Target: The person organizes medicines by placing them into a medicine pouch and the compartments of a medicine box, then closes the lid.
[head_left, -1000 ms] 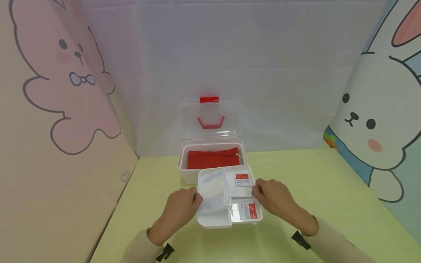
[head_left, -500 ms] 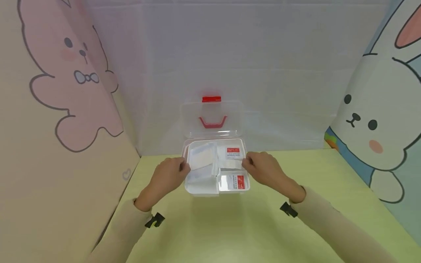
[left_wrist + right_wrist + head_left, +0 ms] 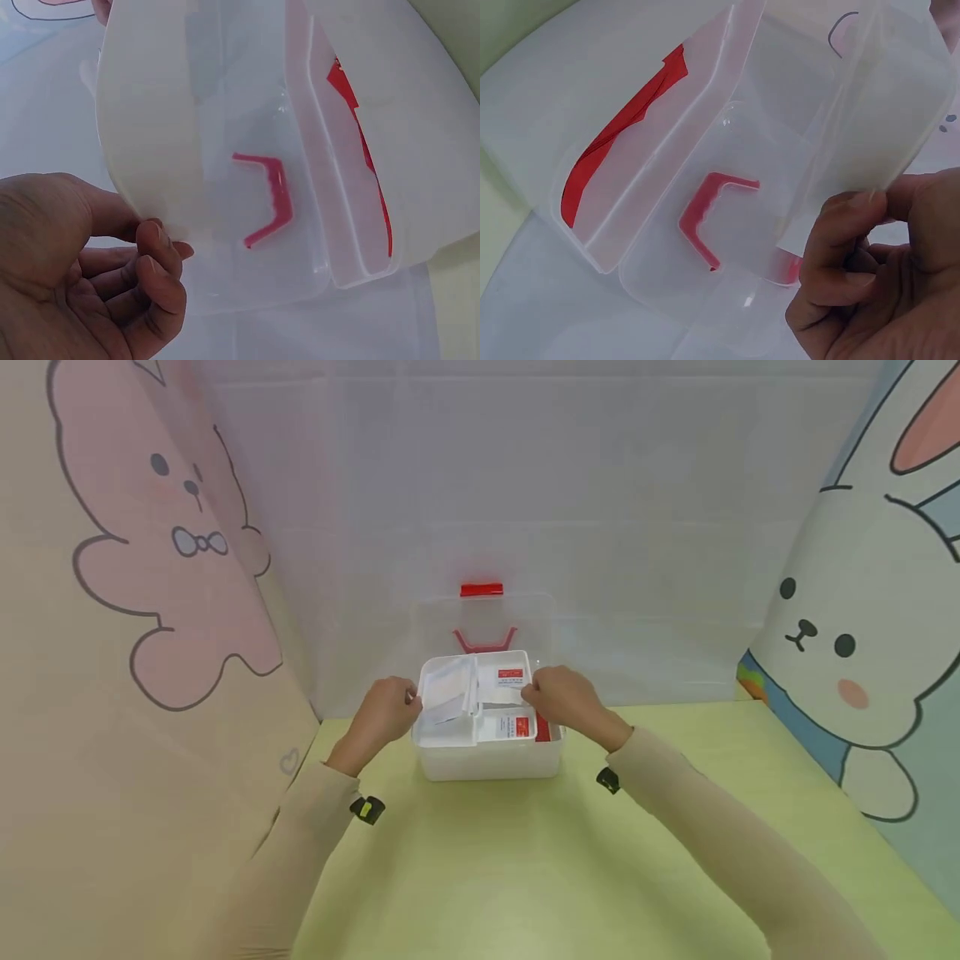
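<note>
Fingers (image 3: 161, 266) of the left hand (image 3: 386, 710) curl under the left rim of a white tray (image 3: 450, 739); the right hand (image 3: 558, 697) pinches the opposite rim, thumb on top, so both hands are grasping it. The tray hangs just over the mouth of a clear plastic box (image 3: 491, 762) at the back of the green table (image 3: 525, 877), tilted a little and not yet seated. It looks light and thin-walled — stiff enough to carry by its two short edges, but likely to flex or tip if taken by one corner; the loose packets (image 3: 510, 727) in it could slide. Under the tray the box shows only a strip of red cloth (image 3: 622, 124); the rest is hidden. Behind stands the raised lid (image 3: 487, 618) with its red handle (image 3: 266, 199) — the packet print is too small to read.
</note>
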A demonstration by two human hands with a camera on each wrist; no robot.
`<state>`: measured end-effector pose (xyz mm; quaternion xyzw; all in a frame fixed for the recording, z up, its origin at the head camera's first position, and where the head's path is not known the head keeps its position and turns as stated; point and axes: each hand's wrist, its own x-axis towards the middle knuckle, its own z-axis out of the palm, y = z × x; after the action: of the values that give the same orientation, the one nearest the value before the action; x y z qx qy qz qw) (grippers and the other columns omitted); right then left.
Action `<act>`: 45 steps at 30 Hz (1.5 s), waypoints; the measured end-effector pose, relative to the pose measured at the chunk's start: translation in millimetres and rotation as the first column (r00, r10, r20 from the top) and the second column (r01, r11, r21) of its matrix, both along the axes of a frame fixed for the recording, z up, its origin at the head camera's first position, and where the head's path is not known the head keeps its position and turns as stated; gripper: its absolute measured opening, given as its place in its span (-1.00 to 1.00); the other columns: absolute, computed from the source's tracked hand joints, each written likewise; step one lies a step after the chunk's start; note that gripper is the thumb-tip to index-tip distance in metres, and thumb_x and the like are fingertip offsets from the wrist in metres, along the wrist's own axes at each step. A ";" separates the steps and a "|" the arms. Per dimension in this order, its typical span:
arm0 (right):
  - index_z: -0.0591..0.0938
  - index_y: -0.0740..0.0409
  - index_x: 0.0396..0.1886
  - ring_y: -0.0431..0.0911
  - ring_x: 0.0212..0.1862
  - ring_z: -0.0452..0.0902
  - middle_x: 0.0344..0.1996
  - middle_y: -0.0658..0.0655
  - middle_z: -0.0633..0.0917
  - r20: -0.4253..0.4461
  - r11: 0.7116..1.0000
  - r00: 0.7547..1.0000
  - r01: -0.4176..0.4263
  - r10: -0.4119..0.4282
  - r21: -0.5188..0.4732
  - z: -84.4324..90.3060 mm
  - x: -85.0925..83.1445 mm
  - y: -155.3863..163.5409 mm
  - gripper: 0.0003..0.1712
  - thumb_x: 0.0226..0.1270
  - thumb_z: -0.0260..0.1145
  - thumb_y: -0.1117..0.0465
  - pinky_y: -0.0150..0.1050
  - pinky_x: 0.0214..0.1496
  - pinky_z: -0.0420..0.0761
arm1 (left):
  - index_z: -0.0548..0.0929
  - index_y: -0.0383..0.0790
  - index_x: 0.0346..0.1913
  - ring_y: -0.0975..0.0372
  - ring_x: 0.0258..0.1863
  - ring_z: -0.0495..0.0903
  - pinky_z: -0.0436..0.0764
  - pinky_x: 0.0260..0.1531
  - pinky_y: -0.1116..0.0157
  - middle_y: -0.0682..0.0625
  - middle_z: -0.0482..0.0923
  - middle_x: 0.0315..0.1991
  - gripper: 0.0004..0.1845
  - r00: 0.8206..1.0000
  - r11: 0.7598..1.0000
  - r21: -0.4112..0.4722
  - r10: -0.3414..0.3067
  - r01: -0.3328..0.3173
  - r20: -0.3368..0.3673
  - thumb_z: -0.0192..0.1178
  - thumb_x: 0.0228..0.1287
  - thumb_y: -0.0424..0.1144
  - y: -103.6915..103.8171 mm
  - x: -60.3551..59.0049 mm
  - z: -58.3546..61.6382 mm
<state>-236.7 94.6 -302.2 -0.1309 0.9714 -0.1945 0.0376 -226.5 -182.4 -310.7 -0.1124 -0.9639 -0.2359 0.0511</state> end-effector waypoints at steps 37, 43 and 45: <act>0.60 0.24 -0.08 -0.05 -0.32 0.63 -0.16 0.14 0.73 0.006 0.985 0.987 0.159 -0.159 -0.062 -80.4 -62.4 -44.2 -0.78 0.42 0.11 0.25 -0.24 -0.29 0.69 | 0.50 -0.50 0.24 -0.17 0.14 0.57 0.59 0.08 -0.03 -0.38 0.50 0.22 -0.58 0.988 0.993 0.012 0.117 -0.119 0.105 -0.12 0.43 -0.37 -10.6 -72.4 -78.3; 0.59 0.22 -0.21 -0.08 -0.41 0.57 -0.28 0.10 0.70 -0.015 0.988 0.989 0.150 -0.150 -0.037 -84.0 -64.2 -44.2 -0.82 0.40 0.05 0.30 -0.34 -0.48 0.54 | 0.54 -0.48 0.20 -0.17 0.11 0.59 0.60 0.06 -0.03 -0.36 0.54 0.17 -0.60 0.988 0.992 0.014 0.127 -0.129 0.082 -0.11 0.42 -0.39 -10.7 -73.7 -83.5; 0.58 0.21 -0.23 -0.08 -0.43 0.56 -0.30 0.09 0.69 -0.019 0.989 0.989 0.143 -0.143 -0.042 -85.3 -64.5 -44.5 -0.82 0.40 0.03 0.30 -0.34 -0.49 0.52 | 0.55 -0.48 0.18 -0.17 0.08 0.60 0.61 0.04 -0.03 -0.36 0.56 0.15 -0.60 0.989 0.991 0.009 0.130 -0.131 0.070 -0.11 0.41 -0.39 -11.7 -74.4 -86.7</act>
<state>-301.2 50.0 -387.5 -0.0637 0.9745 -0.2148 0.0102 -300.9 -194.1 -397.4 -0.0406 -0.9688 -0.2421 0.0337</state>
